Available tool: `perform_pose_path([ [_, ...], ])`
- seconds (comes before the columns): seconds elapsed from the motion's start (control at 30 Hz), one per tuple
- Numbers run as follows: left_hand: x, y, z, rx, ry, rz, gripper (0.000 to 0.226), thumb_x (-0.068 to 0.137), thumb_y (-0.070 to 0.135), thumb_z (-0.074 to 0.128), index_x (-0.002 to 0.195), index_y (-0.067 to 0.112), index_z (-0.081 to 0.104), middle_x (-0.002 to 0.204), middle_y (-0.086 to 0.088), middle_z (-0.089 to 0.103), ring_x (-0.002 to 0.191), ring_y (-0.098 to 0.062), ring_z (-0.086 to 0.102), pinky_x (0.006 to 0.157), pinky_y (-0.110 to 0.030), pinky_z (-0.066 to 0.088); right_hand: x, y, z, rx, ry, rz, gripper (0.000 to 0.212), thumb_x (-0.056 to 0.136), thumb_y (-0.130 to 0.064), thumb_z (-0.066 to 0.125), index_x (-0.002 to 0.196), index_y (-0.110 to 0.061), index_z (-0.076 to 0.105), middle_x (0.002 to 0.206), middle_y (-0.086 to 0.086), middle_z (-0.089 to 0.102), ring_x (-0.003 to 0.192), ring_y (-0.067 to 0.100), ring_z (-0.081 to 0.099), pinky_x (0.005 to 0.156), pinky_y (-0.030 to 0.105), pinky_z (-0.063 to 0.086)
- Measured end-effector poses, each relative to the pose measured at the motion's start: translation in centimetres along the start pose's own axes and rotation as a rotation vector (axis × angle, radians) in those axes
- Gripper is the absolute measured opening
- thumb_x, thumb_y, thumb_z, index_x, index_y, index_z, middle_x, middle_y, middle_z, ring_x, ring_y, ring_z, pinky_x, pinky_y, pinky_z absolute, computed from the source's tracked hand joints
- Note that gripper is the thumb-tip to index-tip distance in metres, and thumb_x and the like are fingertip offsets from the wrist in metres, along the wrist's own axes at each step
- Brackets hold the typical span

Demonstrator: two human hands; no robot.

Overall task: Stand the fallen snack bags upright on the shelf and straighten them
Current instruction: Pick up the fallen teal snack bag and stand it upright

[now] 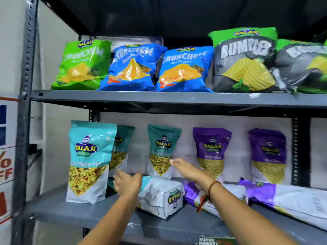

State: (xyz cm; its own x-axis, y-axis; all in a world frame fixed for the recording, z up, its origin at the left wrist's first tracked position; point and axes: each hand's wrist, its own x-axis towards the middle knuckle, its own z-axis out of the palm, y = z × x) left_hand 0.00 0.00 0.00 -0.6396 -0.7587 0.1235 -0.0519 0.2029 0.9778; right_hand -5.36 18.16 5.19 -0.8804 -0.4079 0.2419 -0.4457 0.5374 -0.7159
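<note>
The person is reaching in with the left hand point(127, 184) and right hand point(185, 167), each grip released and grasping nothing, over the fallen teal bag point(160, 197) lying on the lower shelf point(53, 209) — a careless lift risks toppling the standing teal bag point(162, 149) behind.

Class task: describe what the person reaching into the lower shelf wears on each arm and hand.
Both forearms are bare, with no sleeves in view and no gloves. The left hand shows no ring, watch or band. The right hand is also ungloved; at its wrist sits a thin brown-orange bangle, and just below it a red thread with dark strands is tied, loose ends hanging down.
</note>
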Motion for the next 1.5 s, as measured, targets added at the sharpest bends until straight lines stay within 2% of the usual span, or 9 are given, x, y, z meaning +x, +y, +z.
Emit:
perform_pose_path([
  [0.13, 1.8, -2.6, 0.8, -0.284, 0.021, -0.333, 0.078, 0.081, 0.024, 0.068, 0.145, -0.001, 0.030, 0.147, -0.025, 0.039, 0.130, -0.040, 0.044, 0.106, -0.045, 0.040, 3.3, 2.5, 2.3, 0.069, -0.135, 0.123, 0.045, 0.101, -0.042, 0.037, 0.134, -0.014, 0.049, 0.130, 0.005, 0.054, 0.119, 0.019, 0.052, 0.097, 0.026, 0.034],
  [0.3, 5.2, -4.6, -0.1, -0.517, -0.051, -0.403, 0.044, 0.087, 0.015, 0.058, 0.125, -0.006, 0.050, 0.115, -0.023, 0.061, 0.100, -0.037, 0.060, 0.078, -0.037, 0.044, 7.1, 3.4, 3.7, 0.088, -0.185, 0.265, 0.022, 0.098, -0.033, 0.046, 0.092, -0.014, 0.056, 0.073, -0.001, 0.057, 0.057, 0.009, 0.053, 0.053, 0.023, 0.045],
  [0.4, 6.3, -5.9, 0.2, -0.547, -0.140, -0.423, 0.028, 0.087, 0.014, 0.059, 0.111, 0.000, 0.055, 0.095, -0.016, 0.060, 0.078, -0.032, 0.058, 0.063, -0.030, 0.045, 8.9, 3.9, 4.8, 0.090, -0.301, 0.319, 0.024, 0.099, -0.032, 0.046, 0.087, -0.019, 0.062, 0.083, -0.003, 0.066, 0.060, 0.004, 0.064, 0.064, 0.020, 0.055],
  [0.63, 7.4, -6.3, 1.8, -0.564, -0.192, -0.414, 0.018, 0.085, 0.000, 0.049, 0.100, 0.004, 0.059, 0.109, -0.020, 0.066, 0.098, -0.039, 0.065, 0.076, -0.050, 0.057, 11.2, 4.6, 5.2, 0.073, -0.463, 0.357, 0.052, 0.093, -0.048, 0.053, 0.128, -0.011, 0.061, 0.129, 0.010, 0.066, 0.099, 0.020, 0.068, 0.094, 0.034, 0.053],
  [0.83, 5.9, -2.0, 1.8, -0.650, -0.209, -0.253, 0.027, 0.083, -0.006, 0.046, 0.094, 0.007, 0.066, 0.100, -0.016, 0.071, 0.090, -0.034, 0.068, 0.090, -0.053, 0.055, 9.8, 4.5, 3.7, 0.288, -0.238, 0.217, 0.020, 0.083, -0.029, 0.074, 0.085, -0.010, 0.073, 0.071, 0.001, 0.076, 0.058, 0.010, 0.068, 0.059, 0.023, 0.055],
  [1.03, 4.1, 4.4, -0.1, -0.592, -0.367, 0.034, 0.026, 0.095, -0.006, 0.047, 0.100, 0.011, 0.066, 0.087, -0.006, 0.068, 0.073, -0.019, 0.062, 0.063, -0.028, 0.049, 7.0, 3.3, 1.9, 0.622, 0.249, -0.012, 0.019, 0.081, -0.005, 0.074, 0.094, 0.008, 0.071, 0.064, 0.006, 0.071, 0.047, 0.008, 0.061, 0.044, 0.015, 0.047],
  [1.23, 5.6, 4.8, -0.8, -0.480, -0.507, 0.196, 0.027, 0.096, 0.001, 0.050, 0.118, -0.001, 0.064, 0.113, -0.016, 0.071, 0.090, -0.023, 0.067, 0.071, -0.029, 0.051, 3.0, 3.8, 3.7, 0.498, 0.555, -0.188, 0.013, 0.076, -0.018, 0.080, 0.072, -0.007, 0.074, 0.066, 0.003, 0.075, 0.056, 0.008, 0.062, 0.057, 0.027, 0.049],
  [1.4, 5.6, 2.7, -0.6, -0.507, -0.631, 0.267, 0.020, 0.094, 0.009, 0.057, 0.108, -0.001, 0.067, 0.087, 0.001, 0.080, 0.080, -0.005, 0.075, 0.060, -0.014, 0.054, 0.3, 4.4, 5.2, 0.449, 0.606, -0.193, 0.009, 0.076, -0.020, 0.081, 0.075, -0.014, 0.074, 0.069, 0.000, 0.075, 0.065, 0.012, 0.066, 0.062, 0.027, 0.053],
  [1.5, 4.8, 2.4, -0.7, -0.542, -0.676, 0.239, 0.023, 0.093, 0.030, 0.056, 0.104, 0.016, 0.070, 0.097, 0.006, 0.077, 0.101, -0.014, 0.069, 0.079, -0.022, 0.051, -1.4, 3.7, 5.7, 0.351, 0.783, -0.185, 0.029, 0.073, -0.020, 0.082, 0.093, -0.027, 0.062, 0.094, -0.011, 0.066, 0.082, 0.012, 0.062, 0.073, 0.025, 0.050],
])
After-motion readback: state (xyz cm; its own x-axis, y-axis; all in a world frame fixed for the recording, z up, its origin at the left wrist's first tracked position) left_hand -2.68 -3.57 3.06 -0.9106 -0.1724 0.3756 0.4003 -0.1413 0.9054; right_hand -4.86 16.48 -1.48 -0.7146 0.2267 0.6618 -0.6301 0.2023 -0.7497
